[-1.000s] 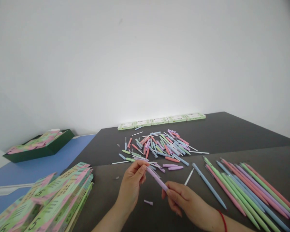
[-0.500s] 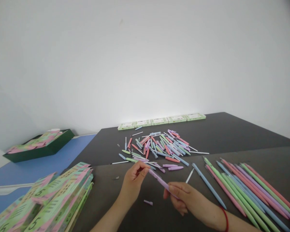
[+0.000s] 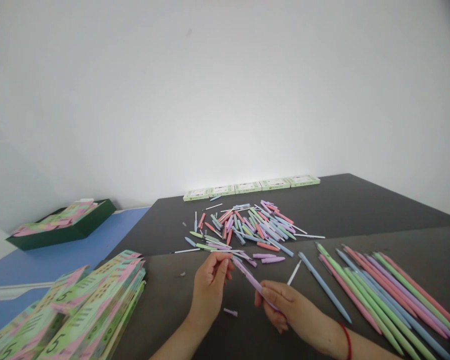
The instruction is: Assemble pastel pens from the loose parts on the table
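A purple pen barrel [image 3: 249, 277] slants down to the right between my two hands above the dark table. My right hand [image 3: 285, 302], with a red band at the wrist, is closed round its lower end. The fingertips of my left hand [image 3: 212, 280] are pinched together at the upper end; whether they hold a small part there is hidden. A short purple piece [image 3: 230, 312] lies on the table below the barrel. Just beyond my hands is a heap of pastel pen parts [image 3: 247, 227], and a white refill [image 3: 294, 272] lies near my right hand.
Long pastel pens [image 3: 382, 295] lie side by side at the right. Packets marked 5 [image 3: 78, 320] are stacked at the left front. A dark green box [image 3: 63, 235] with packets stands at the far left. Flat light-green boxes [image 3: 247, 187] line the wall.
The fingers of my left hand have turned and shifted slightly at the barrel's upper end. My right hand has hardly moved and keeps hold of the barrel.
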`<control>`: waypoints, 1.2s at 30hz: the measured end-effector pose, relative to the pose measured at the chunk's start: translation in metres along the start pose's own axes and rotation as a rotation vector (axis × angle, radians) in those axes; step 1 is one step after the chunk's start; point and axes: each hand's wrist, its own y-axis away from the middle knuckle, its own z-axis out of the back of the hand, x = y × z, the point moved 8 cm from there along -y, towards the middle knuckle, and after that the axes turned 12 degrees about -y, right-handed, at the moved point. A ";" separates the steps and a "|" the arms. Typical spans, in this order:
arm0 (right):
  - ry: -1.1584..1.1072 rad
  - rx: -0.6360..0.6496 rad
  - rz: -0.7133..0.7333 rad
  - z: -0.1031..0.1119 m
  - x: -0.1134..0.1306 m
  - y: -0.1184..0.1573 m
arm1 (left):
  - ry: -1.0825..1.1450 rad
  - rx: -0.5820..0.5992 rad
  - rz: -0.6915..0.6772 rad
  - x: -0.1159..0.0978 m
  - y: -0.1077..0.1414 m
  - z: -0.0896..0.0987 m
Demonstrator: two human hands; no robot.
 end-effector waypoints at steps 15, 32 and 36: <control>-0.018 -0.228 -0.076 0.028 0.019 0.004 | 0.107 0.005 -0.018 0.020 -0.013 -0.009; -0.493 -0.044 -0.092 -0.030 0.029 -0.002 | 0.322 0.114 -0.086 -0.015 0.001 -0.027; -0.046 -0.188 -0.124 -0.018 0.018 0.002 | 0.330 0.098 -0.081 -0.012 0.000 -0.027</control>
